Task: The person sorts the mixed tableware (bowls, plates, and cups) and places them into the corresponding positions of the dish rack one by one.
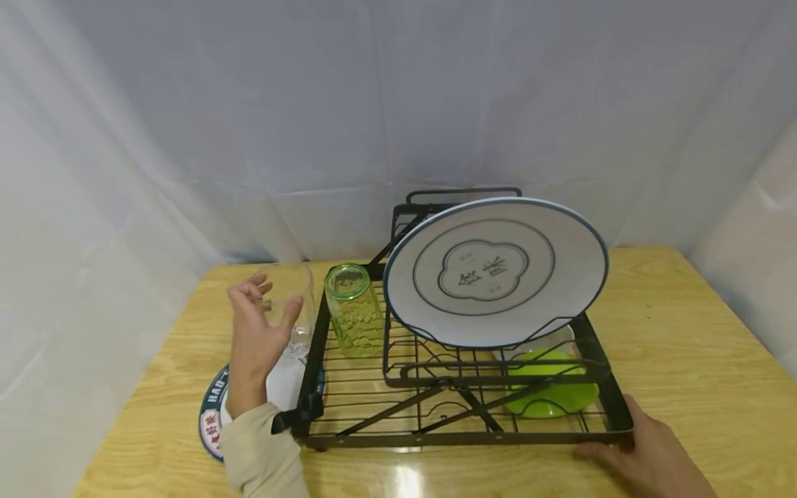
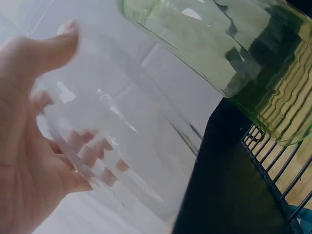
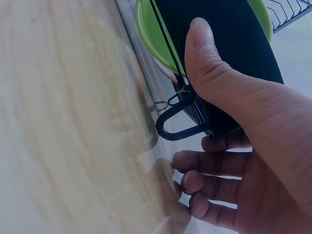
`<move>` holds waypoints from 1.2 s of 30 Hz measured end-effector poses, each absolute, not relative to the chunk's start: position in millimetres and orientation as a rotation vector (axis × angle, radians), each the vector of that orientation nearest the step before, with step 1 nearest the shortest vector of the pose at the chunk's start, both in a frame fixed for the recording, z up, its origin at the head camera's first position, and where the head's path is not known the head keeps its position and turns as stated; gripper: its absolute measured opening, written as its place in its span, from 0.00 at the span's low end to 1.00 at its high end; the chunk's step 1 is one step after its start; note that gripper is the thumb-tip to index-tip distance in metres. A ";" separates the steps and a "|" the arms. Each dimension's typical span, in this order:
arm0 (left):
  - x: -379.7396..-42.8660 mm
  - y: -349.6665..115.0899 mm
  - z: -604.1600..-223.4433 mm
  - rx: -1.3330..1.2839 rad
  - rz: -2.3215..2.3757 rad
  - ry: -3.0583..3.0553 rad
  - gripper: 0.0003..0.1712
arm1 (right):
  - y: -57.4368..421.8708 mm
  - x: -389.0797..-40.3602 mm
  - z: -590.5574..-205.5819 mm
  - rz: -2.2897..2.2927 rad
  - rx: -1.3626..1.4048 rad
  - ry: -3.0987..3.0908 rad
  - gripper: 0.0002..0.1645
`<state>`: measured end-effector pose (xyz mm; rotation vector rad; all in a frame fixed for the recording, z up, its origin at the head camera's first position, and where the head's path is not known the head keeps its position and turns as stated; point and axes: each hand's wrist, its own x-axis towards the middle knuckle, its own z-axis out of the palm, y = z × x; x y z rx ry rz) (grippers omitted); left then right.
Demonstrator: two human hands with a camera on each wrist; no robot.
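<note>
My left hand (image 1: pixel 261 339) is around a clear drinking glass (image 1: pixel 300 311) beside the rack's left edge. The left wrist view shows the thumb on the near side and fingertips through the glass. A black wire dish rack (image 1: pixel 411 438) with two tiers stands on the table. At its right front corner my right hand (image 1: pixel 654 449) grips the frame, thumb on top and fingers curled below. A green glass (image 1: pixel 355 318) stands upside down in the lower tier at the left. A large white plate with a blue rim (image 1: pixel 498 277) leans on the upper tier.
A light green bowl (image 1: pixel 551 394) and a whitish bowl (image 1: pixel 554 340) sit under the upper tier at the right. Left of the rack, a patterned plate (image 1: pixel 214 415) lies on the wooden table (image 1: pixel 660 311), partly covered by my left arm. White cloth (image 1: pixel 436 104) hangs behind.
</note>
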<state>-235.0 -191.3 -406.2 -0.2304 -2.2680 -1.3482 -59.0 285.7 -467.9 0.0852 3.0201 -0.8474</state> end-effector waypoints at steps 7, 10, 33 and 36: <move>-228.7 -190.4 -401.5 -0.145 -1.356 -2.458 0.42 | 285.9 -57.8 -467.8 -0.839 0.089 3.010 0.56; -226.7 -189.0 -399.4 -0.143 -1.305 -2.492 0.46 | 286.4 -58.3 -468.6 -0.829 0.087 3.012 0.56; -212.3 -183.3 -378.5 -0.280 -1.251 -2.463 0.44 | 284.0 -56.8 -465.5 -0.829 0.079 3.022 0.53; -212.1 -183.0 -377.4 -0.283 -1.243 -2.460 0.44 | 283.8 -56.1 -465.6 -0.833 0.073 3.032 0.52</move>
